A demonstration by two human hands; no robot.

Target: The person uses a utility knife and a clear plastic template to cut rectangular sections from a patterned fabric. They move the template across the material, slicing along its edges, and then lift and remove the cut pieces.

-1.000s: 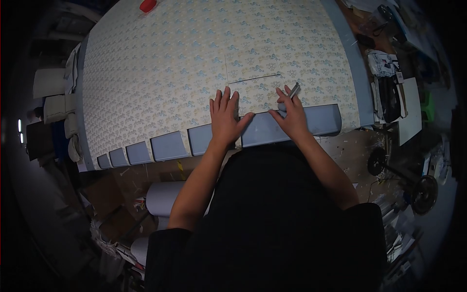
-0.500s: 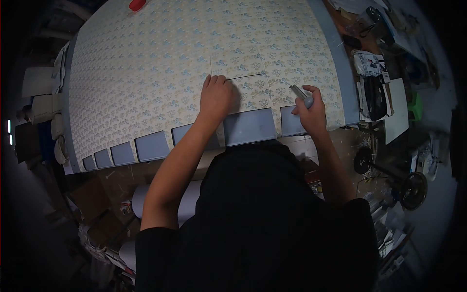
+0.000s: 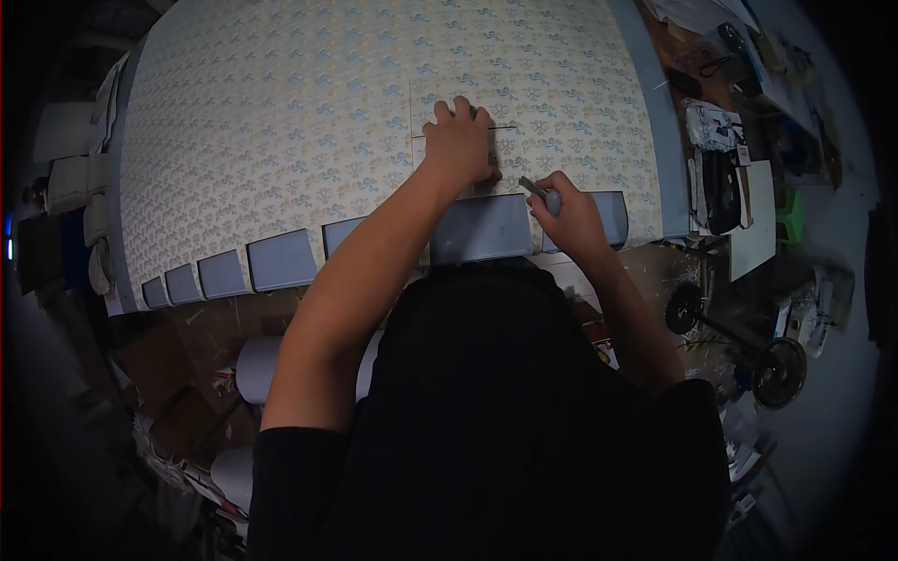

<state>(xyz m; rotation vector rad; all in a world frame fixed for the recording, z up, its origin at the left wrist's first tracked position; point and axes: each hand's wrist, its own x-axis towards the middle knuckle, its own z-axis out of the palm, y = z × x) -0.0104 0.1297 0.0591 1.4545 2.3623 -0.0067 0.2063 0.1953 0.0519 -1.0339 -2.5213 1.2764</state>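
A pale sheet (image 3: pixel 281 131) with a small blue and tan floral pattern covers the blue-grey tabletop (image 3: pixel 662 140). My left hand (image 3: pixel 458 145) presses down on it, fingers spread, over an area outlined by thin dark lines. Part of that outline is hidden under the palm. In my right hand (image 3: pixel 572 220) is a grey utility knife (image 3: pixel 553 200), its tip pointing up and left, close over the sheet just right of my left thumb. Along the near edge, a row of rectangular openings (image 3: pixel 482 229) in the sheet shows the table surface, with narrow strips between them.
At the right, a side bench holds a black item and plastic-wrapped things (image 3: pixel 713 126), with a white board (image 3: pixel 753 220) beside them. A green stool (image 3: pixel 791 215) stands beyond. Pale rolls (image 3: pixel 257 369) lie below the table's near edge, and a wheeled black stand (image 3: pixel 779 372) is at lower right.
My left hand has moved right and away from me, its fingers spreading out. My right hand has brought the knife left, closer to the left hand. The view has shifted slightly.
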